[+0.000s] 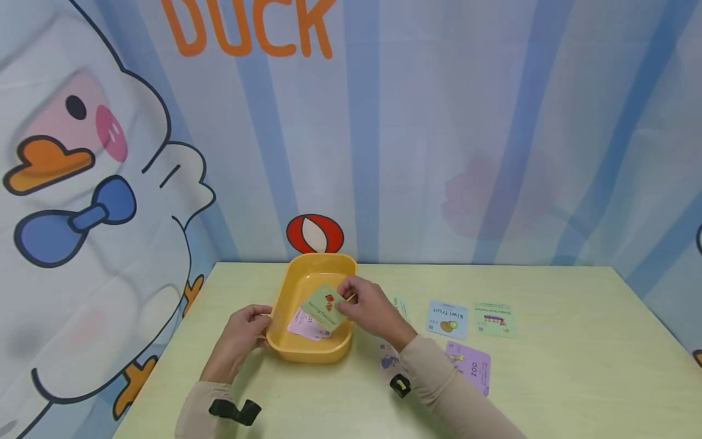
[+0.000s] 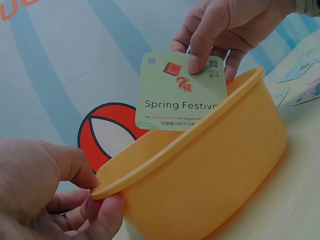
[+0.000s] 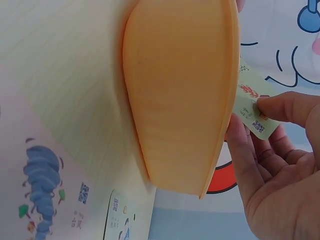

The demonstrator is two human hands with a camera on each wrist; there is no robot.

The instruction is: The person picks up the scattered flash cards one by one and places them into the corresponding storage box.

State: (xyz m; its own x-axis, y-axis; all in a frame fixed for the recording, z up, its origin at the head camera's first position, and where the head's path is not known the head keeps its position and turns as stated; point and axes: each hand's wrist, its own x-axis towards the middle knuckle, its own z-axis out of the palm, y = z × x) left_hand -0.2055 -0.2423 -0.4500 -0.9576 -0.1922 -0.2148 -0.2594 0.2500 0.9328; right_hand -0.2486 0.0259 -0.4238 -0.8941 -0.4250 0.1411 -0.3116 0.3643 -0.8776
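The left hand [image 1: 244, 332] is pinching the left rim of the tray [image 1: 312, 355]. The right hand [image 1: 375, 308] is pinching the Spring Festival card [image 1: 319, 306] over pink cards [image 1: 303, 326] lying in the tray. Right of the tray, the kiwi card [image 1: 447, 320] is lying.

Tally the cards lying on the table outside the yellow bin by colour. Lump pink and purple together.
Green: 2 (far-right card; card partly hidden behind the right hand)
Blue: 1 (kiwi fruit card)
Pink or purple: 2 (zoo card; blue-swirl card)
Total: 5 visible
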